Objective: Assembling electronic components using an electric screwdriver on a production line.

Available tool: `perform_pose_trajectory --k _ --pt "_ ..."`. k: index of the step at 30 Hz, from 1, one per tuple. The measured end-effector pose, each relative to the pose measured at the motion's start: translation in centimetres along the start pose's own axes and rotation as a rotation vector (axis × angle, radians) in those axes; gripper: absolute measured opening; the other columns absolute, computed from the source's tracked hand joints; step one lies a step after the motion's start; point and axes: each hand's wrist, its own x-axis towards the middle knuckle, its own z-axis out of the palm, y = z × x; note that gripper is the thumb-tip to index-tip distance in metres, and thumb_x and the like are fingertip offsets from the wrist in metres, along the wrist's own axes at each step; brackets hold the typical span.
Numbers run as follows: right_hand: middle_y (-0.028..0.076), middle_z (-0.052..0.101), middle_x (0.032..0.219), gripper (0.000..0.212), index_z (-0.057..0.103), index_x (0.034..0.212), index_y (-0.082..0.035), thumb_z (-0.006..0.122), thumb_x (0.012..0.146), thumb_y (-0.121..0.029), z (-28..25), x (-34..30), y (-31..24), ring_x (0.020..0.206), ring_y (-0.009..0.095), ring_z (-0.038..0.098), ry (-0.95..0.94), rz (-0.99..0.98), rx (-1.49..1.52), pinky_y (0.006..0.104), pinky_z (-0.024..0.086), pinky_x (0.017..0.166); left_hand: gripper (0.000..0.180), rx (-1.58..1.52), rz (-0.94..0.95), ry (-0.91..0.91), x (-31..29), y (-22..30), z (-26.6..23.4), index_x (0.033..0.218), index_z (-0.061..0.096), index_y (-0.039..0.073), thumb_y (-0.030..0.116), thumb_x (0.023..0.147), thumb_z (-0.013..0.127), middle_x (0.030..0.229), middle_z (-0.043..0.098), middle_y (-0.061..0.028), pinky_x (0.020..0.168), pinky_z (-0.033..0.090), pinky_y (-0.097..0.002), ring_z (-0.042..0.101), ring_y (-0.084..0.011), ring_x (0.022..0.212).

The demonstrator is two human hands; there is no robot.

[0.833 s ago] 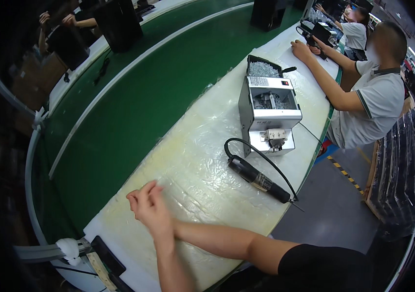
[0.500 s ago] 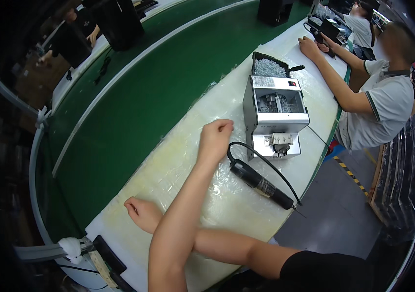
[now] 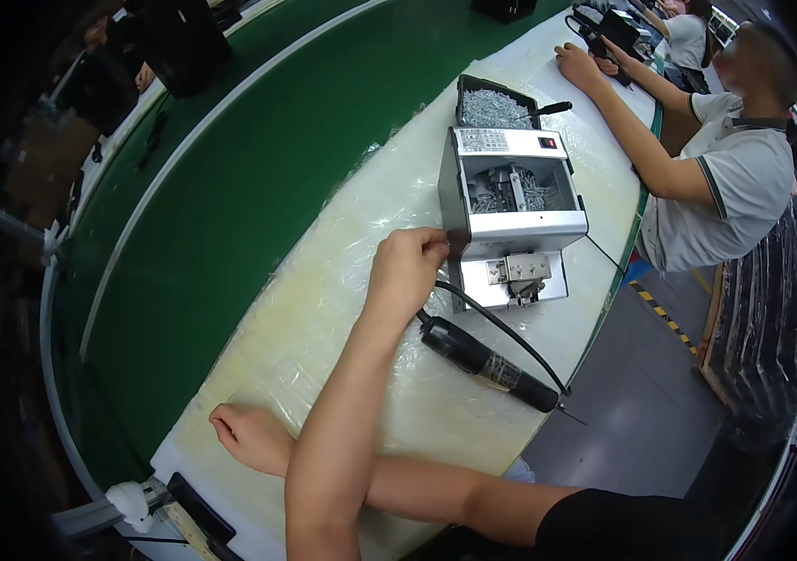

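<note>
My forearms cross over a wrapped white worktop, the left one on top. My left hand is closed in a loose fist beside the lower left of a silver screw feeder, its fingertips close to the casing. No object shows in it. A black electric screwdriver lies on the worktop right of that wrist, its thin bit past the worktop's right edge. Its black cable loops beside the feeder. My right hand rests at the worktop's lower left, fingers curled shut, nothing visible in them.
Behind the feeder sits a black tray of screws with a dark-handled tool across its corner. A green conveyor belt runs along the left. To the right a co-worker holds a dark tool. Wrapped stacked goods stand at far right.
The view has shifted, so the feeder and screwdriver appear further left. My left hand is now closer to the feeder's side. Both hands stay closed.
</note>
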Motion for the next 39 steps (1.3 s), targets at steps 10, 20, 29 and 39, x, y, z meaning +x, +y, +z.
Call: perform_pose_trajectory --k 10,20,29,39 --pt "0.02 0.065 0.083 0.012 0.061 0.095 -0.001 0.055 0.096 -0.012 -0.2 0.0 -0.3 0.074 0.04 0.062 -0.01 -0.01 -0.002 0.0478 0.049 0.067 0.02 -0.005 0.002 -0.021 0.3 -0.3 -0.2 0.099 0.072 -0.006 0.006 0.087 0.062 0.086 0.074 -0.0153 0.074 0.054 -0.0315 0.07 -0.019 0.078" --pt "0.013 0.058 0.076 0.007 0.057 0.087 -0.002 0.06 0.087 -0.008 1.5 -1.2 1.5 0.068 0.033 0.062 -0.144 -0.309 -0.338 0.0444 0.05 0.059 0.022 -0.848 -0.087 0.0 -2.1 -2.7 -4.2 0.111 0.062 -0.009 0.003 0.092 0.064 0.098 0.071 -0.0176 0.077 0.057 -0.0277 0.071 -0.0201 0.084" --pt "0.012 0.057 0.075 0.007 0.055 0.085 -0.002 0.058 0.087 -0.007 1.5 -1.3 1.4 0.063 0.033 0.062 -0.148 -0.349 -0.364 0.0438 0.051 0.056 0.016 -1.257 0.184 -0.116 -5.7 -0.3 -6.4 0.107 0.064 0.002 0.003 0.09 0.064 0.098 0.067 -0.0128 0.081 0.053 -0.0346 0.065 -0.0228 0.085" --pt "0.015 0.058 0.075 0.009 0.054 0.086 -0.001 0.056 0.089 -0.009 0.7 -1.2 1.0 0.065 0.035 0.063 -0.19 -0.331 -0.354 0.0458 0.052 0.059 0.016 -0.85 0.226 -0.011 -7.8 3.2 -4.5 0.101 0.066 0.0 -0.003 0.085 0.066 0.092 0.067 -0.0099 0.077 0.052 -0.0297 0.064 -0.018 0.081"
